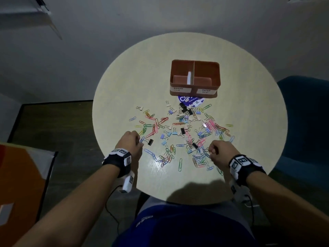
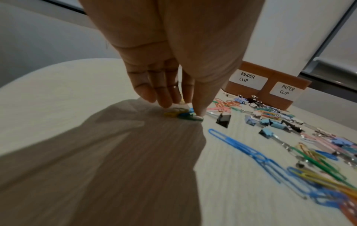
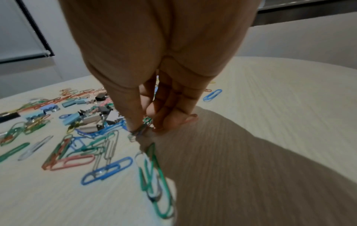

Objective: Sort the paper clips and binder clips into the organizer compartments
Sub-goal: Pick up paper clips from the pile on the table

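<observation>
A brown two-compartment organizer (image 1: pixel 206 62) stands at the far side of the round table (image 1: pixel 124 77), with labels BINDER CLIP on its left and PAPER CLIP on its right (image 2: pixel 270 91). Coloured paper clips and binder clips (image 1: pixel 179 129) lie scattered between it and my hands. My left hand (image 1: pixel 138 140) reaches down at the pile's left edge, and its thumb and fingertips (image 2: pixel 183 110) pinch a small bunch of yellow, blue and green paper clips (image 2: pixel 179 114) against the tabletop. My right hand (image 1: pixel 211 153) is at the pile's near right, pinching a silvery paper clip (image 3: pixel 138 132) between thumb and fingers (image 3: pixel 146 128).
A black binder clip (image 1: pixel 150 142) lies just right of my left hand. A round blue lid or sticker (image 1: pixel 191 101) sits against the organizer's front. A blue chair (image 1: pixel 306 122) stands to the right of the table, and an orange object (image 1: pixel 19 184) lies low on the left.
</observation>
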The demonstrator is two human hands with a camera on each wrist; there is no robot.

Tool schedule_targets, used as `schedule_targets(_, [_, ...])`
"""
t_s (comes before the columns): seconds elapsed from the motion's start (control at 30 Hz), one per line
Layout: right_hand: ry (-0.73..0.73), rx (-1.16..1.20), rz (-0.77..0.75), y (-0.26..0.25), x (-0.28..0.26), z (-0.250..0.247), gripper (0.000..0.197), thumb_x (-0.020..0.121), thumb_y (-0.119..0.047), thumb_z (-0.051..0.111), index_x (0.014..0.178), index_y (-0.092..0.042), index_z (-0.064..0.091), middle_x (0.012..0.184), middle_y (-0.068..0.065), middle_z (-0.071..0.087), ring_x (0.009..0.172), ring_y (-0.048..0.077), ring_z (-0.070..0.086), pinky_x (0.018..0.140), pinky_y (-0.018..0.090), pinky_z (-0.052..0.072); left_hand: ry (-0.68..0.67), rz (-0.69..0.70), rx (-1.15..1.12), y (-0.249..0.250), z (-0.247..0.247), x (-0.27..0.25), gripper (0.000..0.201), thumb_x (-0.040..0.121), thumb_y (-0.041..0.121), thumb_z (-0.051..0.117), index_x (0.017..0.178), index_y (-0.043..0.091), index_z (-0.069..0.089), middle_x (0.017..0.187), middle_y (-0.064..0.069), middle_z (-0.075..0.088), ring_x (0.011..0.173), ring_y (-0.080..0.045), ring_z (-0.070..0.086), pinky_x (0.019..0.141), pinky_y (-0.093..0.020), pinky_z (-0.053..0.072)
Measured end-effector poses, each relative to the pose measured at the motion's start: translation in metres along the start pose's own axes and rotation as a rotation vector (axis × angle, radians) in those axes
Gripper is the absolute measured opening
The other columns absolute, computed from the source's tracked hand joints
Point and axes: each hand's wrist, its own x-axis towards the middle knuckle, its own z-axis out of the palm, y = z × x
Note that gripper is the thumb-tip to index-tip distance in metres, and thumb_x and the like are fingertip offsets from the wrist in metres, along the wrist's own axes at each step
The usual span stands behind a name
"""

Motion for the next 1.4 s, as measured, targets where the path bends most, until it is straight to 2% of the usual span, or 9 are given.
schedule_targets(0.17, [0.237, 0.083, -0.003, 0.004, -0.006, 0.001, 0.01, 0.084, -0.011, 0.058, 0.079, -0.018, 0.064, 0.075, -0.004, 0.064, 0.069, 0.014, 0.061, 0.064, 0.03, 0.052, 0.046, -0.014, -0.038, -0.011, 0.001, 0.01, 0.024, 0.088, 0.03, 0.066, 0.103, 0.014, 0.056, 0.102, -0.005, 0.051, 0.088, -0.025, 0.053, 0.077, -0.032, 0.043])
schedule_targets(0.3, [0.085, -0.046, 0.115, 0.009, -0.003, 0.0, 0.017, 0.082, -0.027, 0.072, 0.085, -0.016, 0.06, 0.077, -0.001, 0.058, 0.074, 0.021, 0.058, 0.067, 0.032, 0.05, -0.021, 0.03, 0.036, -0.008, 0.002, 0.021, 0.018, 0.092, 0.023, 0.06, 0.098, 0.007, 0.065, 0.098, -0.013, 0.062, 0.092, -0.032, 0.061, 0.075, -0.033, 0.046])
schedule_targets(0.43, [0.129, 0.011, 0.086, 0.009, 0.0, 0.004, 0.01, 0.085, -0.01, 0.058, 0.082, -0.017, 0.064, 0.078, 0.001, 0.063, 0.073, 0.02, 0.058, 0.064, 0.025, 0.042, -0.028, 0.024, -0.007, -0.008, 0.001, 0.021, 0.012, 0.09, 0.01, 0.054, 0.092, 0.008, 0.066, 0.095, -0.014, 0.064, 0.087, -0.032, 0.059, 0.071, -0.031, 0.043])
schedule_targets(0.57, [0.204, 0.081, 0.087, 0.005, 0.0, 0.0, 0.015, 0.085, -0.008, 0.051, 0.081, -0.014, 0.065, 0.071, -0.003, 0.062, 0.068, 0.018, 0.06, 0.062, 0.028, 0.049, 0.017, 0.044, -0.134, -0.015, -0.003, 0.017, 0.011, 0.091, 0.011, 0.055, 0.084, 0.015, 0.063, 0.088, -0.004, 0.065, 0.083, -0.023, 0.059, 0.07, -0.027, 0.038])
schedule_targets(0.73, [0.092, -0.066, 0.223, 0.011, 0.009, -0.004, 0.024, 0.082, -0.037, 0.069, 0.081, -0.017, 0.056, 0.074, 0.001, 0.061, 0.069, 0.02, 0.058, 0.056, 0.028, 0.042, 0.045, -0.039, -0.306, -0.022, -0.006, 0.013, 0.005, 0.09, 0.018, 0.063, 0.091, 0.019, 0.067, 0.085, 0.002, 0.068, 0.08, -0.016, 0.061, 0.07, -0.023, 0.039])
schedule_targets(0.87, [0.093, -0.022, 0.195, 0.011, 0.013, 0.0, 0.008, 0.085, -0.021, 0.063, 0.084, -0.014, 0.063, 0.081, 0.008, 0.068, 0.078, 0.026, 0.062, 0.068, 0.028, 0.047, -0.019, -0.027, -0.346, -0.032, 0.001, 0.022, 0.017, 0.093, 0.021, 0.06, 0.107, 0.023, 0.07, 0.098, 0.001, 0.07, 0.093, -0.021, 0.062, 0.081, -0.027, 0.044])
schedule_targets(1.03, [0.152, 0.071, 0.174, 0.015, 0.011, -0.001, 0.01, 0.086, -0.017, 0.058, 0.08, -0.022, 0.065, 0.082, 0.002, 0.069, 0.077, 0.022, 0.064, 0.068, 0.024, 0.045, -0.11, -0.057, -0.402, -0.038, -0.002, 0.032, 0.012, 0.096, 0.026, 0.058, 0.09, 0.024, 0.068, 0.085, -0.004, 0.071, 0.084, -0.03, 0.067, 0.08, -0.039, 0.051])
schedule_targets(1.27, [0.09, 0.005, 0.169, 0.007, 0.009, -0.002, 0.021, 0.081, -0.03, 0.074, 0.086, -0.017, 0.059, 0.073, -0.002, 0.061, 0.07, 0.019, 0.06, 0.063, 0.03, 0.049, -0.135, -0.08, -0.486, -0.029, -0.007, 0.028, 0.019, 0.099, 0.027, 0.054, 0.093, 0.015, 0.068, 0.087, -0.001, 0.069, 0.077, -0.02, 0.059, 0.068, -0.025, 0.043])
schedule_targets(1.4, [0.08, 0.01, 0.143, -0.002, 0.011, -0.002, 0.009, 0.085, -0.014, 0.063, 0.076, -0.012, 0.061, 0.076, 0.001, 0.063, 0.072, 0.021, 0.061, 0.062, 0.029, 0.049, -0.094, -0.082, -0.543, -0.023, -0.01, 0.02, 0.019, 0.1, 0.021, 0.052, 0.095, 0.006, 0.064, 0.081, 0.0, 0.064, 0.069, -0.014, 0.054, 0.06, -0.019, 0.038])
